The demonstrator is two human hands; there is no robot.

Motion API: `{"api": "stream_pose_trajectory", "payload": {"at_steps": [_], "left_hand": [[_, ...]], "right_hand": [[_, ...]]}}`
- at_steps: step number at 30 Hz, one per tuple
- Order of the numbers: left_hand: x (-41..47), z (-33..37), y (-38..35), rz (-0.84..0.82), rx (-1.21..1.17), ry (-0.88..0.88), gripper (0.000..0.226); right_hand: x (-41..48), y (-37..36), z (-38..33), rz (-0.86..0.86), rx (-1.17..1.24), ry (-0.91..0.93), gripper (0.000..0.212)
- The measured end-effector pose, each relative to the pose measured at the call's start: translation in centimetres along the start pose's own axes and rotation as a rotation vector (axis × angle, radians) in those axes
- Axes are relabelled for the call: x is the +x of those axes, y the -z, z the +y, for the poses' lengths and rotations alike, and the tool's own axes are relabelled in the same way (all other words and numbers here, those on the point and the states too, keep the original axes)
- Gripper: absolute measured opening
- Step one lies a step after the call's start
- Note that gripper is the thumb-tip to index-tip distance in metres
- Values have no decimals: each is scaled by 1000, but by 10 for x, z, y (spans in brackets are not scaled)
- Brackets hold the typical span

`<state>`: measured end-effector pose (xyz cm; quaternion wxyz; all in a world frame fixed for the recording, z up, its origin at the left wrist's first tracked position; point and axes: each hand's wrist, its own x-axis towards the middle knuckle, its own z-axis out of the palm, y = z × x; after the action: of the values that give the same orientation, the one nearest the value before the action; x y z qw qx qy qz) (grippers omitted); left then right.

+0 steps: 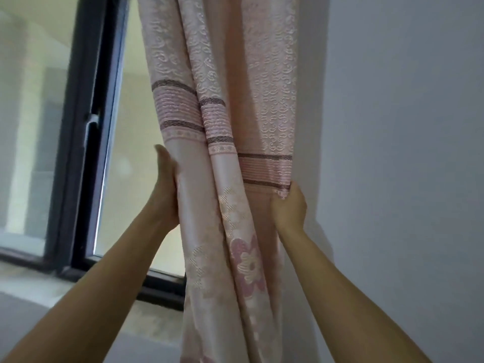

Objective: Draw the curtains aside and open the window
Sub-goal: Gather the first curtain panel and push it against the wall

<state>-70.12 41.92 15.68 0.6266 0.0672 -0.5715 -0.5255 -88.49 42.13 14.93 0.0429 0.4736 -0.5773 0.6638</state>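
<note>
A pink patterned curtain [225,127] hangs bunched in folds at the right side of the window, next to the wall. My left hand [165,189] lies flat against the curtain's left fold, fingers straight and pointing up. My right hand [289,208] grips the curtain's right edge beside the wall, fingers curled into the cloth. The window [52,127] with its dark frame [89,142] shows at the left, its glass uncovered. A pale handle [90,121] sits on the frame's upright.
A white wall [406,153] fills the right side. A grey stone sill [78,292] runs below the window. The curtain's lower part carries a pink flower pattern [248,265] and hangs down between my forearms.
</note>
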Motion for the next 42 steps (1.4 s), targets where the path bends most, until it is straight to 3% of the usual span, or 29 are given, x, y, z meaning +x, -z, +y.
{"api": "stream_pose_trajectory", "payload": {"at_steps": [4, 6, 9, 16, 20, 27, 42], "left_hand": [[18, -9, -8, 145, 426, -107, 103], [26, -20, -16, 252, 434, -70, 104], [40, -42, -30, 289, 379, -16, 85], [53, -66, -94, 197, 366, 14, 34], [51, -66, -137, 170, 398, -16, 39], [35, -75, -214, 157, 345, -21, 39], [-28, -103, -409, -91, 250, 35, 52]], "right_hand": [[-6, 7, -3, 114, 54, 48, 15], [-12, 18, -4, 127, 54, 94, 18], [-14, 39, 0, 142, 1, 174, 22], [-4, 91, 17, 323, -157, 208, 39], [4, 134, 22, 345, -258, 259, 23], [28, 229, 28, 359, -364, 283, 22], [60, 376, 10, 421, -725, 302, 22]]}}
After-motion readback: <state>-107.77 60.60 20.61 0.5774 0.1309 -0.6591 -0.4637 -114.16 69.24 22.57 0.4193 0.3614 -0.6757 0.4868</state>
